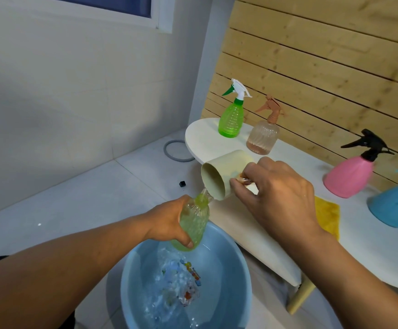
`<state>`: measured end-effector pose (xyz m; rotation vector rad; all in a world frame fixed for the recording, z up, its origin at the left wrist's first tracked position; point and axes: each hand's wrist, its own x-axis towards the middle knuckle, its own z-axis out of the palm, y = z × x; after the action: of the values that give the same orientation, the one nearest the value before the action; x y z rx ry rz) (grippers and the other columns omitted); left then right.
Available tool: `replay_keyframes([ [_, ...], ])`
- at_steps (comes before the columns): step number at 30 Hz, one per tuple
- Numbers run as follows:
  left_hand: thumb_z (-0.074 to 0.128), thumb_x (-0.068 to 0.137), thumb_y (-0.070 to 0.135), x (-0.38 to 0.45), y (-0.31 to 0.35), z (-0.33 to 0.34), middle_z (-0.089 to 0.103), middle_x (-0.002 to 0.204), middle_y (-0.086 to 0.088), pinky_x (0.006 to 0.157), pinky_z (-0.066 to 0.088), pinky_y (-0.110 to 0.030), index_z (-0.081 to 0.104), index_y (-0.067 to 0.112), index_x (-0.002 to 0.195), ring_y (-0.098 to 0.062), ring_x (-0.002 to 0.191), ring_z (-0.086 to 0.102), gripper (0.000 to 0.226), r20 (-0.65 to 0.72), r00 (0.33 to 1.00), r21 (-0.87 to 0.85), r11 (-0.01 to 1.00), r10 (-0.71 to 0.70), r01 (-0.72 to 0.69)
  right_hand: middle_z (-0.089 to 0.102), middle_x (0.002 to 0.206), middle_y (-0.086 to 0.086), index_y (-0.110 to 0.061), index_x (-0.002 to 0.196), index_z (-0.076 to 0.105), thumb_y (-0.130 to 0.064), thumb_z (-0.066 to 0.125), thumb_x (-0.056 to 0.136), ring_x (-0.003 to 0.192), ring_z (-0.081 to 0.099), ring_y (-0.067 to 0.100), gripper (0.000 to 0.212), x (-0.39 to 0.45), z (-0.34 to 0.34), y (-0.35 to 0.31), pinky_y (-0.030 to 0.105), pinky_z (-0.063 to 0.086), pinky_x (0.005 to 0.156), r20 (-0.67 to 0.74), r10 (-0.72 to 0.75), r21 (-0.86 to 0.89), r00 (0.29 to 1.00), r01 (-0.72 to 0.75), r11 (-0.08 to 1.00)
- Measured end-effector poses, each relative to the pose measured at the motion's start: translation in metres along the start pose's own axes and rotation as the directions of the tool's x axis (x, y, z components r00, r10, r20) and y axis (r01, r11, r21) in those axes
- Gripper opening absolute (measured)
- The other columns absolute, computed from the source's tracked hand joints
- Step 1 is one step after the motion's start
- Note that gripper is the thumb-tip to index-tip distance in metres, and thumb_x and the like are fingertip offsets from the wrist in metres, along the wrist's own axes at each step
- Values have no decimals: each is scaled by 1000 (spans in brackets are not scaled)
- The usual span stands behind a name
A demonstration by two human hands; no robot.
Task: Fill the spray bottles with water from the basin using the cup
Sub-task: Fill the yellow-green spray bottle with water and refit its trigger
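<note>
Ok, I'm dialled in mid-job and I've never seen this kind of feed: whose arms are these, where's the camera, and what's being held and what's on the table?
There is no machine here: a person wears one camera on the head, looking down at their own bare hands. The left hand grips a capless green bottle over the blue basin of water. The right hand tips the cream cup, pouring water into the bottle's neck. On the white table stand four spray bottles with their heads on: a green one, a clear one, a pink one and a blue one at the frame's edge, plus a yellow cloth.
</note>
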<state>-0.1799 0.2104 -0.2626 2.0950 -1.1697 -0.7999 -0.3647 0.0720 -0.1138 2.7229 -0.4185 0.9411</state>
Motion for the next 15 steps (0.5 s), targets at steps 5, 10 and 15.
replay_keyframes([
  [5,99,60,33,1,5,2,64,116,14,94,57,-35,46,39,128,-10,109,63,86,2,1000,-24,1000,8,-8,51,69,0,-19,70,59,-34,68,93,61,49,26,28,-4,0,-2,28,28,48,-100,-151,-78,983,143,987],
  [10,99,61,33,2,5,3,64,117,15,98,57,-38,47,41,127,-9,111,62,85,-2,1000,-66,998,16,-16,53,70,5,-15,70,60,-26,62,97,59,44,27,29,-8,2,-4,33,29,49,-178,-273,-108,945,257,960],
  [15,98,61,28,2,6,3,64,118,12,97,57,-38,48,39,127,-10,111,63,84,-12,1000,-115,993,12,-13,53,71,2,-17,73,61,-34,62,98,61,49,27,30,-10,5,-3,32,28,51,-105,-185,-49,977,180,982],
])
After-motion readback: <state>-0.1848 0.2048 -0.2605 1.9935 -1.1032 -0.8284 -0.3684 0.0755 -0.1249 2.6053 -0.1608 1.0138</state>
